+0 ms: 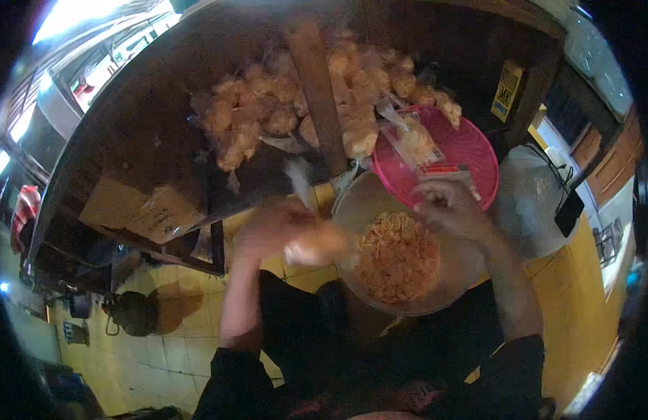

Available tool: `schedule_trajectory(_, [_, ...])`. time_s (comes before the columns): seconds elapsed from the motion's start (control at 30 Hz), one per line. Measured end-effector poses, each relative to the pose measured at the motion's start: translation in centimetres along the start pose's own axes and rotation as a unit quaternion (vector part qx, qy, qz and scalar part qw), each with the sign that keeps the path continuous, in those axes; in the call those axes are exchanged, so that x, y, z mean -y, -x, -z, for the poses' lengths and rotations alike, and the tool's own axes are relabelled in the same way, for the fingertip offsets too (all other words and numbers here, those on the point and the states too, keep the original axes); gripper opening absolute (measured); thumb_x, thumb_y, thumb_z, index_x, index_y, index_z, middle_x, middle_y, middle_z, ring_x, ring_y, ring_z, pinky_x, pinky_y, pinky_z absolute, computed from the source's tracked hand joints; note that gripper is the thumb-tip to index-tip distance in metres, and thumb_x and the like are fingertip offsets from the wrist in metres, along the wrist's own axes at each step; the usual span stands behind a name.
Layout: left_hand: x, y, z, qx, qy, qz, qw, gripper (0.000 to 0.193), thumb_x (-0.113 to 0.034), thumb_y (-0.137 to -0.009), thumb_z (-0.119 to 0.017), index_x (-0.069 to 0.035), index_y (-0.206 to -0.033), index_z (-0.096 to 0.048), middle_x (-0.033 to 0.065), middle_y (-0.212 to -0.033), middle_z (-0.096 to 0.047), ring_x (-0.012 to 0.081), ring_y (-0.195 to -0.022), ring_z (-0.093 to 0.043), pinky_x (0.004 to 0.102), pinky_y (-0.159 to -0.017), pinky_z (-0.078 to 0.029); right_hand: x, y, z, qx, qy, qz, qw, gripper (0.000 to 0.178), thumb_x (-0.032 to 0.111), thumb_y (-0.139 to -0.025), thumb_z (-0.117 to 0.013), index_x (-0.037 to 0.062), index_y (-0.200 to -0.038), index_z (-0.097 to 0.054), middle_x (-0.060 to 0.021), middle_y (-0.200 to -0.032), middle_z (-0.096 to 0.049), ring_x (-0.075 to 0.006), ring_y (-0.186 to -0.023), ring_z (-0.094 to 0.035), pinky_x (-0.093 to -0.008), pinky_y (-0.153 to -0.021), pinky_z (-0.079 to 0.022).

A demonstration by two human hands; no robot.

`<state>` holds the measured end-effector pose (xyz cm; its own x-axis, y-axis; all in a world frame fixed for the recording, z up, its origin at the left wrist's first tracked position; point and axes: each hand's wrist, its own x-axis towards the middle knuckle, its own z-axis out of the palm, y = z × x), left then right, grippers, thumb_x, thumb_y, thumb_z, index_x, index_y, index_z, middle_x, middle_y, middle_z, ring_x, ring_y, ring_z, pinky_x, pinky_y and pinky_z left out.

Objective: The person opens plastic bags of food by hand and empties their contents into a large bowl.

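My left hand [271, 227], blurred by motion, is closed round a filled clear plastic bag [317, 245] with pale orange contents, left of a large tub. My right hand [453, 206] hovers over the tub's upper right side, at the near rim of a pink basket [478, 150]. Its fingers are curled in, and whatever they pinch is too small to make out. Inside the basket lie clear plastic packets [418, 143], one with a red label [439, 169] just beyond my right fingers. Orange-brown, chip-like pieces [397, 259] fill the middle of the wide tub [450, 283].
Beyond the tub, many filled, tied bags [257, 105] are heaped on a dark wooden surface [145, 115], with a post [315, 91] rising among them. A cardboard box [145, 210] sits at left. At right stands a large translucent sack [530, 203] beside a dark phone-like object [568, 213].
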<state>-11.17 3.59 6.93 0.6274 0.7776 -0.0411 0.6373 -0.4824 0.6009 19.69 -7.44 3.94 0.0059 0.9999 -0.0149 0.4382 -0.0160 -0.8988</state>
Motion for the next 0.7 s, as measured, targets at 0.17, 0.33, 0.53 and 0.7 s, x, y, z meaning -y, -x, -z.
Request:
schedule_trajectory(0.17, [1.8, -3.2, 2.8, -0.555, -0.023, -0.153, 0.817, 0.029, -0.008, -0.087, -0.058, -0.001, -0.114, -0.059, 0.0181, -0.112, -0.061, 0.0264, -0.099, -0.062, 0.0343, -0.084, -0.048, 0.4, 0.4, 3.2, -0.258, 0.076, 0.091, 0.959, 0.034, 0.001, -0.078, -0.06, 0.0026, -0.112, -0.061, -0.0078, -0.09, -0.066, -0.0139, -0.078, -0.063, -0.028, -0.069, -0.05])
schedule_trajectory(0.33, [-0.5, -5.5, -3.1, -0.307, 0.039, -0.094, 0.946, 0.028, -0.015, -0.091, -0.058, -0.002, -0.115, -0.059, 0.0102, -0.109, -0.065, 0.0205, -0.103, -0.061, 0.0333, -0.09, -0.046, -2.6, 0.2, 5.9, -0.272, 0.184, 0.048, 0.943, 0.041, 0.006, -0.079, -0.065, 0.0037, -0.119, -0.056, -0.0125, -0.103, -0.066, -0.0224, -0.086, -0.066, -0.0325, -0.078, -0.052])
schedule_trajectory(0.53, [-4.7, -10.8, -10.1, -0.067, -0.067, -0.304, 0.948, 0.028, -0.002, -0.08, -0.058, -0.006, -0.108, -0.06, 0.013, -0.109, -0.063, 0.0276, -0.098, -0.063, 0.0401, -0.081, -0.051, -6.4, -0.4, 5.2, -0.17, 0.218, 0.047, 0.96, 0.017, 0.003, -0.075, -0.064, 0.002, -0.092, -0.062, -0.0166, -0.085, -0.062, -0.0315, -0.083, -0.063, -0.0398, -0.074, -0.05])
schedule_trajectory(0.7, [-3.8, -15.1, -14.1, -0.068, -0.095, -0.367, 0.923, 0.044, 0.003, -0.079, -0.053, -0.008, -0.121, -0.055, 0.0147, -0.124, -0.055, 0.0346, -0.115, -0.052, 0.0422, -0.093, -0.046, -4.7, -0.2, 4.0, -0.173, 0.206, 0.2, 0.942, 0.013, 0.004, -0.076, -0.064, 0.0019, -0.087, -0.06, -0.0159, -0.086, -0.06, -0.0312, -0.087, -0.06, -0.0385, -0.074, -0.049])
